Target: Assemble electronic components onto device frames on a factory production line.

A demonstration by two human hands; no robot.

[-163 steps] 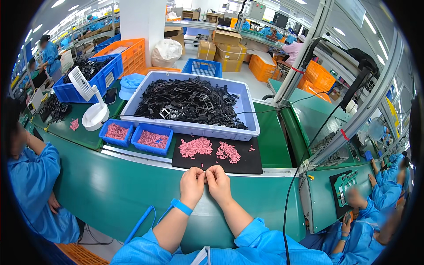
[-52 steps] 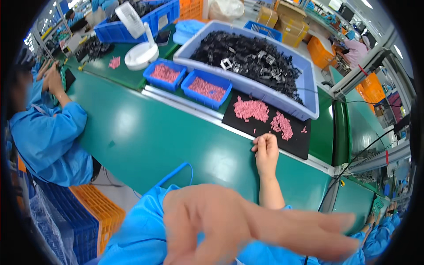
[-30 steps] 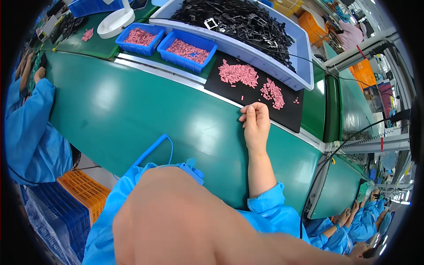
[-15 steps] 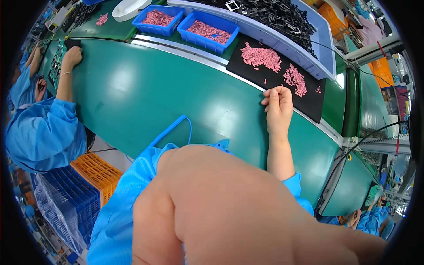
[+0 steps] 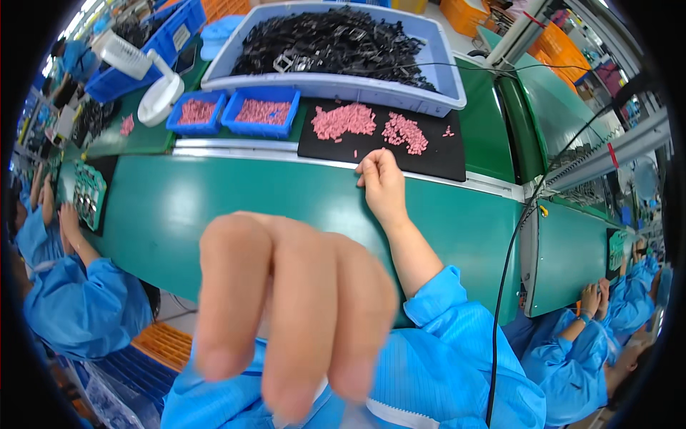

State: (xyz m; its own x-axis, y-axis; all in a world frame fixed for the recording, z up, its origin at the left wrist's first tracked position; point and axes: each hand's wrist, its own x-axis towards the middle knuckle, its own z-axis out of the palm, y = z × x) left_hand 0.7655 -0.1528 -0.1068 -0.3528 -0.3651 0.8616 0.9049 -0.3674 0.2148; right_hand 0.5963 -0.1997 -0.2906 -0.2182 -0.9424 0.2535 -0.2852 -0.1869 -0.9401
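Note:
My left hand (image 5: pixel 296 307) is raised close to the camera and looks large and blurred. Its fingers hang downward, slightly apart, and nothing shows in them. My right hand (image 5: pixel 382 182) rests at the near edge of the black mat (image 5: pixel 446 159), its fingers curled together; whatever they may hold is hidden. Two piles of small pink pieces, a larger heap (image 5: pixel 344 121) and a smaller heap (image 5: pixel 405 134), lie on that mat. One loose pink piece (image 5: pixel 356 153) sits just beyond my right fingers.
Behind the green work surface (image 5: pixel 286 189) stand two blue bins, a left bin (image 5: pixel 193 129) and a right bin (image 5: pixel 259 131), with pink pieces. A large pale-blue tub (image 5: pixel 343 90) holds black parts. A black cable (image 5: pixel 506 286) hangs at right. Co-workers sit on both sides.
My left hand has turned from showing its back to fingers hanging down. The view has shifted, bringing the tub fully in. My right hand stays at the mat's edge.

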